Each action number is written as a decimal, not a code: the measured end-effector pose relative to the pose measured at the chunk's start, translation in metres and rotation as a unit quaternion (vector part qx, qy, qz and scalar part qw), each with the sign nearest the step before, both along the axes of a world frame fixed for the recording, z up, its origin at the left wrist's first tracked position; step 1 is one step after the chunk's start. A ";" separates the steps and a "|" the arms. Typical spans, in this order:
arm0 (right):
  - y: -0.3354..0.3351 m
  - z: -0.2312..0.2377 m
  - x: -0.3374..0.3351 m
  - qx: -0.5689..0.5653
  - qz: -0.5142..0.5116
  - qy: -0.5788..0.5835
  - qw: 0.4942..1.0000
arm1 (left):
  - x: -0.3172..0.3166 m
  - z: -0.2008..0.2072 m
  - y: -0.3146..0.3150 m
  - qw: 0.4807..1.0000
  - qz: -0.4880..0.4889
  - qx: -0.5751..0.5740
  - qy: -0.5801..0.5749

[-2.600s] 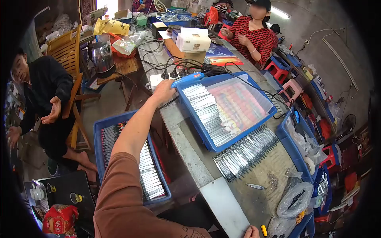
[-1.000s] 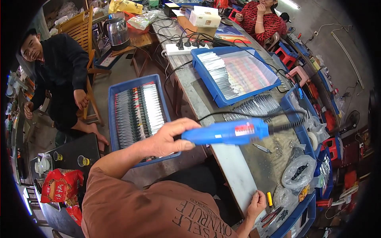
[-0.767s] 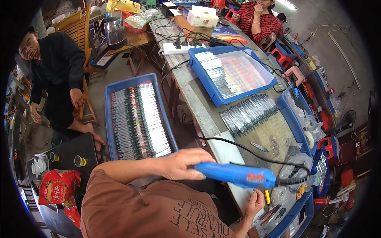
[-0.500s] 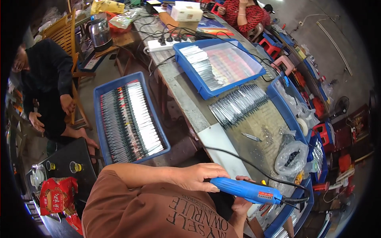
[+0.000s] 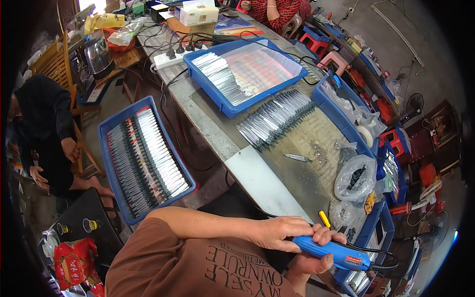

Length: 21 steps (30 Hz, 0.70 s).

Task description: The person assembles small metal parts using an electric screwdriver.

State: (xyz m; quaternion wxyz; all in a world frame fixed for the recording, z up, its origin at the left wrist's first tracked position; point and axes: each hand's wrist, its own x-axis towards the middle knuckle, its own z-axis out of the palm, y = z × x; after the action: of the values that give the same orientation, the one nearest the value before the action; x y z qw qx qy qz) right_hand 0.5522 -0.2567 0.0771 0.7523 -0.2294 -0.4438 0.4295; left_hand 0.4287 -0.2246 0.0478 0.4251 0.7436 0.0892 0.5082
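Observation:
A blue corded power tool shaped like an electric screwdriver (image 5: 334, 251) lies across the front of my body, its black cable leaving the right end. My right hand (image 5: 316, 257) is wrapped round its body, fingers over the top and thumb below. At the tool's left end, my left hand (image 5: 279, 232) closes on it; the tip is hidden. Just beyond the hands a yellow stick-like piece (image 5: 324, 219) points up. A white board (image 5: 264, 180) lies on the table's near edge. Past it are one loose pen (image 5: 297, 157), small metal bits (image 5: 319, 152) and a row of pens (image 5: 274, 119).
A blue tray of pens (image 5: 245, 74) stands farther back, beside a white power strip (image 5: 173, 58). Another pen-filled blue tray (image 5: 147, 158) is left of the table. Plastic bags (image 5: 355, 178) and blue bins (image 5: 346, 111) line the right. A person in dark clothes (image 5: 44, 114) sits left.
The tool and both hands have moved right. My right hand's fingers now wrap over the tool's top; before, that hand was mostly underneath. The view has shifted, so the table appears farther left.

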 end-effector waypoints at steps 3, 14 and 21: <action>-0.002 0.001 0.015 0.010 -0.003 0.026 1.000 | 0.011 -0.002 -0.001 1.000 -0.010 -0.002 0.014; 0.000 0.009 0.038 0.013 -0.077 0.005 0.997 | 0.036 0.003 0.000 0.997 0.013 0.026 0.068; -0.004 0.007 0.039 -0.035 -0.124 0.061 0.990 | 0.048 0.010 0.008 0.997 0.031 0.031 0.066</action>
State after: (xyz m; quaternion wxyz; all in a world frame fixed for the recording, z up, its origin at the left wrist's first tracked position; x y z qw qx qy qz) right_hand 0.5914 -0.2605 0.0841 0.8168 -0.2820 -0.3504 0.3612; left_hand 0.4767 -0.2170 0.0573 0.3796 0.7851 0.1242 0.4734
